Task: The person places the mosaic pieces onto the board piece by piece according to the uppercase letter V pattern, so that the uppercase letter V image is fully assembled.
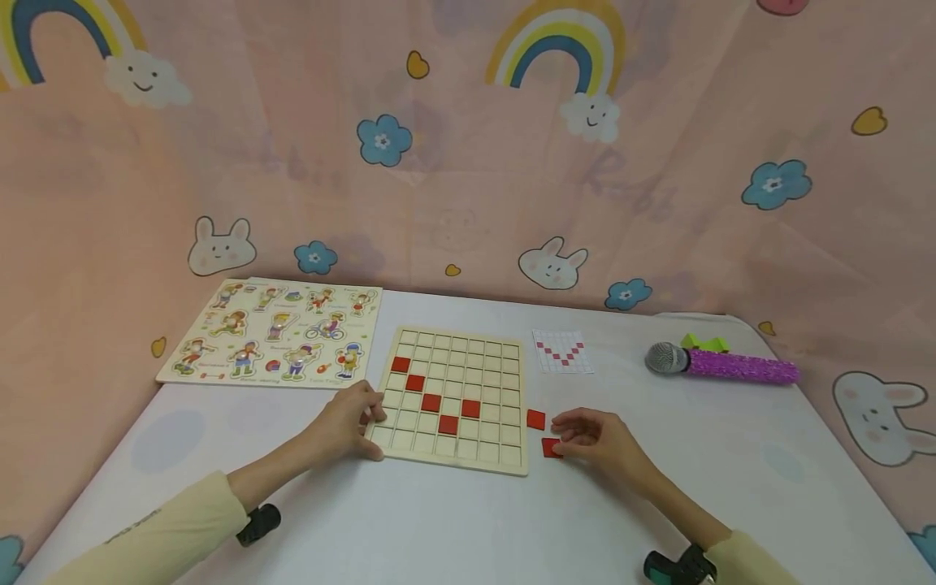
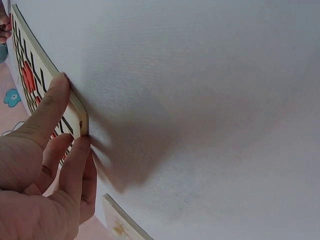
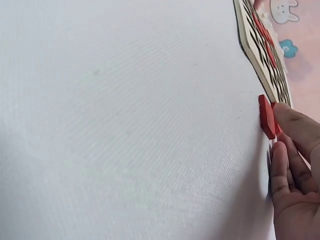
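A pale wooden grid board (image 1: 487, 454) lies in the middle of the table, with several red square tiles (image 1: 448, 425) in its cells. My left hand (image 1: 344, 422) grips the board's near left corner, thumb at the front edge and fingers along the left side. Two loose red tiles lie just right of the board, the farther tile (image 1: 536, 419) and the nearer tile (image 1: 550, 448). My right hand (image 1: 603, 445) is at the nearer one, thumb and fingers apart, fingertips right at its edge; the right wrist view shows the thumb (image 3: 295, 122) beside a red tile (image 3: 267, 117).
Behind the board's right corner lies a small pattern card (image 1: 563, 352) with a red V. A picture puzzle board (image 1: 270, 333) is at the back left. A microphone with a sparkly purple handle (image 1: 738, 366) lies at the back right, a yellow-green piece (image 1: 705, 342) behind it.
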`<action>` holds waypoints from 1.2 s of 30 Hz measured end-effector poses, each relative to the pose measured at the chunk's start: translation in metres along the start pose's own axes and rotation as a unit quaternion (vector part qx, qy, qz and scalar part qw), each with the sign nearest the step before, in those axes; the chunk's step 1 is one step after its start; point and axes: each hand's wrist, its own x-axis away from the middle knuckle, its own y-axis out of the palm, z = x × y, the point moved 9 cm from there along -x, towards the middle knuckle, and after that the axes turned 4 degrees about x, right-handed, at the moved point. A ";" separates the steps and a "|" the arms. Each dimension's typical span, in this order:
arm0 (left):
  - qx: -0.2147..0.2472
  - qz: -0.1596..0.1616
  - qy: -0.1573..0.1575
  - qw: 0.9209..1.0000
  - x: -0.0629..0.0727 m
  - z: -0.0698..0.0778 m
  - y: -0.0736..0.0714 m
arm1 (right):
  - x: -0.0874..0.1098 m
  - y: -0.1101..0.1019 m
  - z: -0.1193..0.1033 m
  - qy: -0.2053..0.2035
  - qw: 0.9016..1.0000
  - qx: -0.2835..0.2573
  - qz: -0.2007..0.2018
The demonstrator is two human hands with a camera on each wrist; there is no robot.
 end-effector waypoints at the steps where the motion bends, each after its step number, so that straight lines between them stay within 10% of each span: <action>1: 0.000 0.000 -0.001 1.000 0.000 0.000 0.000 | 0.000 0.001 0.000 -0.005 1.000 0.001 -0.007; 18: 0.009 -0.002 -0.012 1.000 0.000 -0.003 0.003 | 0.002 0.002 -0.009 -0.077 0.995 0.054 -0.043; 36: 0.018 0.004 -0.008 1.000 0.000 -0.003 0.001 | -0.017 -0.011 -0.026 -0.099 0.994 0.032 0.020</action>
